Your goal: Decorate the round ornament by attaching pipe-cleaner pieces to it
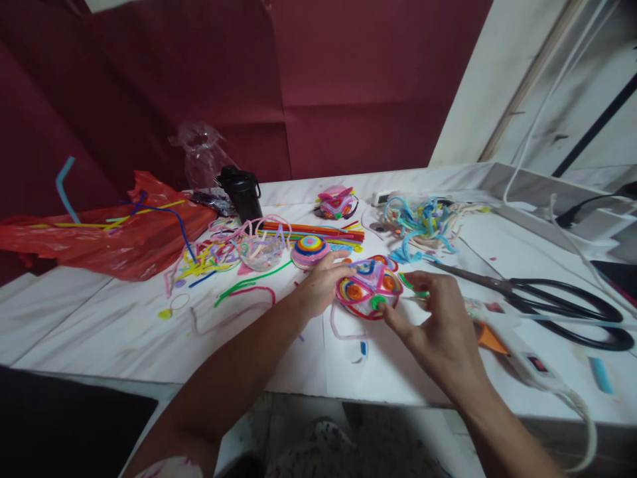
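Head view, both hands [323, 282] [438, 318] on fuzzy pipe-cleaner disc [369, 289], white table [99, 325]

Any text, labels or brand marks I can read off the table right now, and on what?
None can be read.
Glue gun beside the right hand: a red mark, too blurred to read.
Black bottle, scissors, red plastic bag: no lettering visible.

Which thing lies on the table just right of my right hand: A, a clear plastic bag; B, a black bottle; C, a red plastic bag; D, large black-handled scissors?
D: the black-handled scissors lie on the white table right of the right hand.
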### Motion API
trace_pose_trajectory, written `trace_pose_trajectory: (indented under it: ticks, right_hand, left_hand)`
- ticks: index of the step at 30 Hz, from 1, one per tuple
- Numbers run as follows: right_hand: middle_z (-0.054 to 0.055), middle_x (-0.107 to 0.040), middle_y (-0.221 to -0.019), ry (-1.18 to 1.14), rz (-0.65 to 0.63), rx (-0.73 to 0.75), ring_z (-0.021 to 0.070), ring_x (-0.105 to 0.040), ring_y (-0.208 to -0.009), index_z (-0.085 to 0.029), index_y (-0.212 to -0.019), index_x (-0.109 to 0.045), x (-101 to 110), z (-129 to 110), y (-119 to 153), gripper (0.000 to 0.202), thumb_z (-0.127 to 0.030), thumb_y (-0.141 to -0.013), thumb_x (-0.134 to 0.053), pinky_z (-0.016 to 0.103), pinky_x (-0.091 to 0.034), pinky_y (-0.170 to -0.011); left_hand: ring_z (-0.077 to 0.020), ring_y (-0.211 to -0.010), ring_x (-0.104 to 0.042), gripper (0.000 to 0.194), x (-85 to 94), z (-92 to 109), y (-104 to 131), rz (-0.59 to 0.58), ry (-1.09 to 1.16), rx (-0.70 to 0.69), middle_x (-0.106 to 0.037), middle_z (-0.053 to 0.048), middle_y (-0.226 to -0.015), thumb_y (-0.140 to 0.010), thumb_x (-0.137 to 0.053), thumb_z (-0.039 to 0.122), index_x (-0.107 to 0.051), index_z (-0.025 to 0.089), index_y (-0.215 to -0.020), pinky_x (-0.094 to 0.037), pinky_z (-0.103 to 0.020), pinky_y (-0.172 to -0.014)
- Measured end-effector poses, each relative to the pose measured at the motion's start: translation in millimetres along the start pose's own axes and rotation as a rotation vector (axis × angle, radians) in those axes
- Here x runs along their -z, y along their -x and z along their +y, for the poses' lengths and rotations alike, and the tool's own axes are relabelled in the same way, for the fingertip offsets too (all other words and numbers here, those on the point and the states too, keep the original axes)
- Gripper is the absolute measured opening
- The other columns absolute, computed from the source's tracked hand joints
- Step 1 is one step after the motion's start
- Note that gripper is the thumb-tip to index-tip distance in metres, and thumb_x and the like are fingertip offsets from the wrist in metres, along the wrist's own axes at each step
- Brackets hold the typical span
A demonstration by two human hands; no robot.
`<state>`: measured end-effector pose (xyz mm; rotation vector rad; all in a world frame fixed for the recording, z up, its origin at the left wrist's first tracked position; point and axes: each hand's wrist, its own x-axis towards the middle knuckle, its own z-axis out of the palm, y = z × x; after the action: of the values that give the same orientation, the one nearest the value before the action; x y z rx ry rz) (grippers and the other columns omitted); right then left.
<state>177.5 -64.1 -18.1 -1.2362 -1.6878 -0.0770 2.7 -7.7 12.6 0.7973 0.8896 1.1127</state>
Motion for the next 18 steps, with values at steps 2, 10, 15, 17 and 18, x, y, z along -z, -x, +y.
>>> trace_pose_trajectory:
  ticks: [2, 10, 15, 17, 18]
  right_hand:
    - [0.014, -0.06, -0.111, -0.019, -0.047, 0.031, 0.0323, -0.059, -0.102, -0.021, -0.121, -0.049, 0, 7, -4, 0.047, -0.044, -0.082, -0.062, 0.048, -0.052, -0.083]
    - [0.015, -0.065, -0.121, -0.293, -0.214, -0.174, 0.0322, -0.063, -0.11, -0.023, -0.125, -0.047, -5, 20, -5, 0.06, -0.049, -0.075, -0.068, 0.053, -0.051, -0.093]
    - [0.015, -0.066, -0.115, -0.382, -0.234, -0.286, 0.0306, -0.065, -0.101, -0.024, -0.125, -0.045, -7, 21, -5, 0.066, -0.053, -0.071, -0.07, 0.051, -0.053, -0.088]
    - [0.015, -0.066, -0.115, -0.408, -0.233, -0.31, 0.0302, -0.065, -0.1, -0.024, -0.125, -0.046, -7, 22, -6, 0.067, -0.053, -0.069, -0.071, 0.049, -0.054, -0.085]
    - [0.014, -0.066, -0.115, -0.419, -0.231, -0.316, 0.0301, -0.065, -0.1, -0.024, -0.124, -0.046, -8, 22, -7, 0.067, -0.053, -0.069, -0.071, 0.048, -0.054, -0.084]
  left_hand:
    - [-0.012, -0.075, -0.06, 0.046, -0.6, 0, 0, 0.015, -0.009, -0.004, -0.06, -0.001, -0.087, -0.066, -0.063, 0.002, -0.06, 0.015, -0.11, -0.047, -0.027, -0.079]
    - [-0.0182, -0.089, -0.062, 0.051, -2.6, 0, 2, -0.053, -0.026, -0.027, -0.065, -0.006, -0.096, -0.077, -0.067, 0.019, -0.056, 0.017, -0.127, -0.047, -0.032, -0.086]
    - [-0.0234, -0.109, -0.059, 0.108, 3.9, -7, 2, -0.21, -0.259, -0.149, -0.05, -0.012, -0.136, -0.06, -0.084, 0.02, -0.028, 0.03, -0.151, -0.045, -0.039, -0.097]
    - [-0.0268, -0.116, -0.055, 0.122, 6.0, -9, 1, -0.23, -0.407, -0.235, -0.043, -0.014, -0.142, -0.056, -0.088, 0.025, -0.016, 0.031, -0.155, -0.042, -0.042, -0.101]
    - [-0.0282, -0.118, -0.054, 0.127, 6.5, -10, 1, -0.232, -0.482, -0.263, -0.042, -0.015, -0.142, -0.055, -0.089, 0.027, -0.011, 0.031, -0.156, -0.041, -0.044, -0.102]
